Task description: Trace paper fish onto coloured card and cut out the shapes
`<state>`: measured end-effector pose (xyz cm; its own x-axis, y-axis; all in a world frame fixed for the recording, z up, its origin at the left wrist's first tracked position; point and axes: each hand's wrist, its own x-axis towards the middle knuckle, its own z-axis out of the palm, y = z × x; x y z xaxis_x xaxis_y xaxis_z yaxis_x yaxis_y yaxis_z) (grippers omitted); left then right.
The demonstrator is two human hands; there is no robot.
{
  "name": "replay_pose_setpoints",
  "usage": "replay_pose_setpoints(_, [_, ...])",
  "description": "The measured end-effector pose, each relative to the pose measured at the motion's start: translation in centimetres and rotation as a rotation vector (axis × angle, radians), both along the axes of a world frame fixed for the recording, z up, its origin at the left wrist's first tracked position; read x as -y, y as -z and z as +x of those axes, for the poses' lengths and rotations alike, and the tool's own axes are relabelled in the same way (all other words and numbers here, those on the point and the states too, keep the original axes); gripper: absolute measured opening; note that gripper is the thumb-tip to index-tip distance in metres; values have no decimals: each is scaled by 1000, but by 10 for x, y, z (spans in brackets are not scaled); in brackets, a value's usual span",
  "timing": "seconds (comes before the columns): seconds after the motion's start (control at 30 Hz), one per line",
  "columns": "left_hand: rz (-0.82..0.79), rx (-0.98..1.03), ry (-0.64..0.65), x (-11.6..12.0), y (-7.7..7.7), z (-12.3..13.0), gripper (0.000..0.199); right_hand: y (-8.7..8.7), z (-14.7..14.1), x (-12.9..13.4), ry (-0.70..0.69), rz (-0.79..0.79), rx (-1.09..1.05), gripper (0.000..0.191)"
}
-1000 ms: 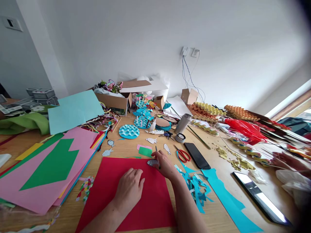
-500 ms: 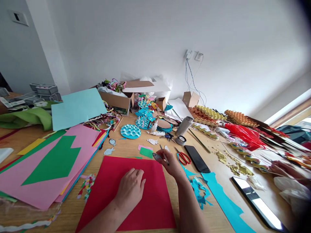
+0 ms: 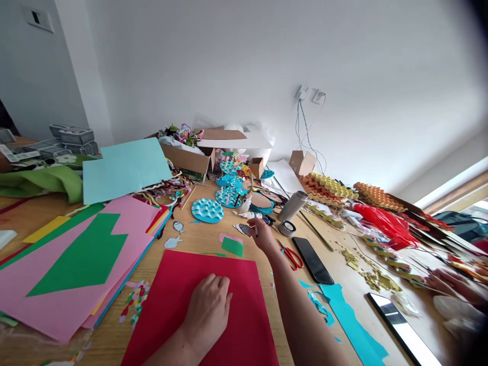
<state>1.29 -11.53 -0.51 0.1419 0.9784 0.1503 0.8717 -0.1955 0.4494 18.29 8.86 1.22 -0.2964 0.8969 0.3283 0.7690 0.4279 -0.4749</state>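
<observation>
My left hand rests on the red sheet, its fingers curled; whether it holds anything is hidden. Farther forward, my right hand is closed around a pen, with a small grey paper fish at its fingertips. That fish overlaps a white cutout lying on the table. Two more fish cutouts, one grey and one pale blue, lie left of it. A green paper piece is on the table beyond the red sheet.
Red scissors, a black phone and blue scraps lie to the right. Pink and green sheets are stacked left. A metal bottle and tape roll stand ahead. Another person's hands are at far right.
My right hand has moved forward and slightly left with the pen and grey fish, reaching the white cutout. My left hand stays on the red sheet. The view has shifted slightly.
</observation>
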Motion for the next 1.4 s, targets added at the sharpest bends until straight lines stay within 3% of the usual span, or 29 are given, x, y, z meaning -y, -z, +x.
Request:
replay_pose_setpoints(0.17, [-3,-17,-4,-1,-2,0,21,-4,2,6,27,4,29,21])
replay_pose_setpoints(0.27, [11,-49,-6,-1,-2,0,20,-10,11,39,21,-19,24,27])
replay_pose_setpoints(0.37, [24,-69,-6,0,-1,0,20,-5,23,92,0,-61,4,30])
replay_pose_setpoints(0.47, [31,-74,-12,0,-1,0,19,12,36,152,31,-44,50,28])
replay_pose_setpoints(0.57, [35,-86,-15,1,-3,0,19,38,44,206,80,77,91,34])
replay_pose_setpoints(0.73, [32,-102,-1,2,-5,0,19,76,44,264,171,179,84,44])
replay_pose_setpoints(0.9, [58,-133,5,3,-4,1,20,87,33,279,207,227,171,47])
replay_pose_setpoints(1.23, [67,-179,29,8,-5,5,19,85,16,279,275,320,228,33])
replay_pose_setpoints(1.4, [50,-209,49,10,-8,7,18,90,14,278,272,339,196,34])
